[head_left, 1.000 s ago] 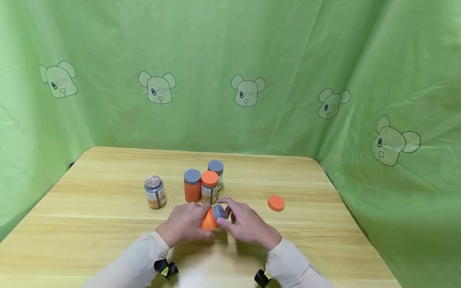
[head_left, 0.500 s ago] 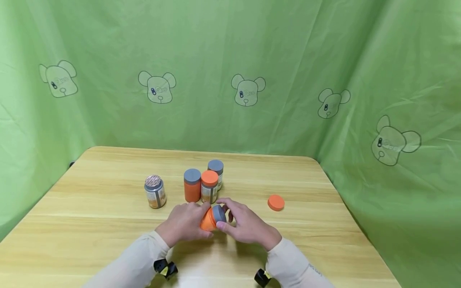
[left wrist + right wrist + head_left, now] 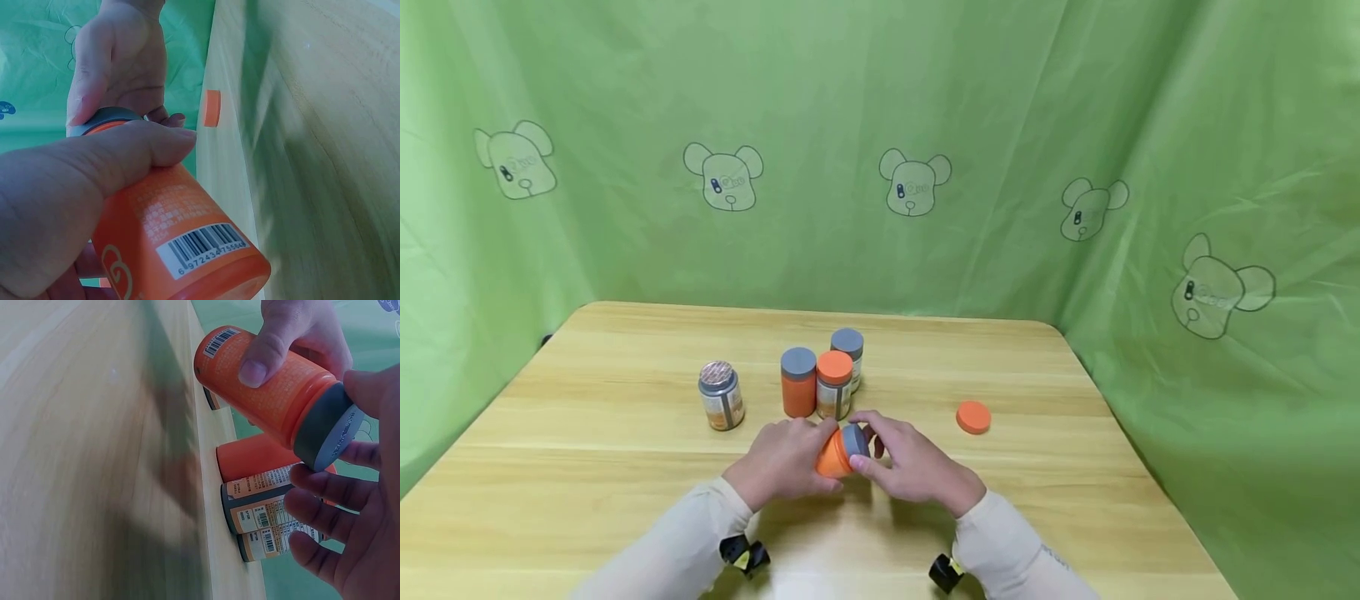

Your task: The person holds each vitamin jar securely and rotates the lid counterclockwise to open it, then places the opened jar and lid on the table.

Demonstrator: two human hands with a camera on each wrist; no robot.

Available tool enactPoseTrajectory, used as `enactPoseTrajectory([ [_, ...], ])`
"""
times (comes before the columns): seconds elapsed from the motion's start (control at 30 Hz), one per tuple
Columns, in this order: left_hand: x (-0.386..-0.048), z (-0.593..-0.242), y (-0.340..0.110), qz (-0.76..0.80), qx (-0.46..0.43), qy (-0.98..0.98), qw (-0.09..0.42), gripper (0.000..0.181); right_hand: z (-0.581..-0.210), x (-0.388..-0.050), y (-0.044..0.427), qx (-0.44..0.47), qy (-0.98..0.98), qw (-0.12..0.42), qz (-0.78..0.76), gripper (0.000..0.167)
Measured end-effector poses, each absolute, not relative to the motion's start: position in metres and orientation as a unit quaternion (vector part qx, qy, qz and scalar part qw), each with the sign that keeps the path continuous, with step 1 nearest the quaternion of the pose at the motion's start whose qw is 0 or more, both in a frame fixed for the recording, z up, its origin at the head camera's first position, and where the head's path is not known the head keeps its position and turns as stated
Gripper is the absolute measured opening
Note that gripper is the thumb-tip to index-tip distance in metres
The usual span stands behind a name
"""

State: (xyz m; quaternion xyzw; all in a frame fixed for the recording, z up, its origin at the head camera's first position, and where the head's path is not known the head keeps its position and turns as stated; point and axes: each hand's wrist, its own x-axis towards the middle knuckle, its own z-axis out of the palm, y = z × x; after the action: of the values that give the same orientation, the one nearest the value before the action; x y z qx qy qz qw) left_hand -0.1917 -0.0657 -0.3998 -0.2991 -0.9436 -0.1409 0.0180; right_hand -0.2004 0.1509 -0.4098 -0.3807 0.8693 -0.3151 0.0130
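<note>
Wrapping its grip round the tilted orange jar (image 3: 831, 458) at the lower middle of the head frame, the left hand (image 3: 785, 462) is holding the body, while the right hand (image 3: 921, 468) is pinching the jar's grey lid (image 3: 854, 440) between thumb and forefinger, with the other fingers loosely spread. Just above them, three lidded jars (image 3: 799, 396) are standing close together on the table (image 3: 587, 508), a silver-topped jar (image 3: 722, 406) is standing apart at their left, and an orange lid (image 3: 973, 417) is lying flat toward the right.
</note>
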Motion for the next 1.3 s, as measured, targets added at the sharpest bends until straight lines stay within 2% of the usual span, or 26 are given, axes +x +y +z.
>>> enactPoseTrajectory([
  [0.23, -0.187, -0.406, -0.068, -0.152, -0.294, -0.944, 0.0, 0.054, -0.416, -0.197, 0.15, -0.379, 0.87, 0.029, -0.314, 0.051],
  [0.43, -0.19, -0.405, -0.066, -0.147, -0.299, -0.943, 0.02, 0.055, -0.413, -0.197, 0.151, -0.36, 0.879, 0.023, -0.312, 0.05],
  [0.87, -0.187, -0.406, -0.068, -0.153, -0.292, -0.944, -0.003, 0.056, -0.416, -0.196, 0.147, -0.365, 0.872, 0.035, -0.324, 0.047],
  [1.1, -0.197, -0.397, -0.065, -0.144, -0.295, -0.944, 0.011, 0.057, -0.406, -0.205, 0.149, -0.364, 0.876, 0.026, -0.317, 0.047],
  [1.3, -0.195, -0.4, -0.067, -0.145, -0.295, -0.944, -0.001, 0.057, -0.409, -0.203, 0.148, -0.369, 0.872, 0.031, -0.319, 0.048],
])
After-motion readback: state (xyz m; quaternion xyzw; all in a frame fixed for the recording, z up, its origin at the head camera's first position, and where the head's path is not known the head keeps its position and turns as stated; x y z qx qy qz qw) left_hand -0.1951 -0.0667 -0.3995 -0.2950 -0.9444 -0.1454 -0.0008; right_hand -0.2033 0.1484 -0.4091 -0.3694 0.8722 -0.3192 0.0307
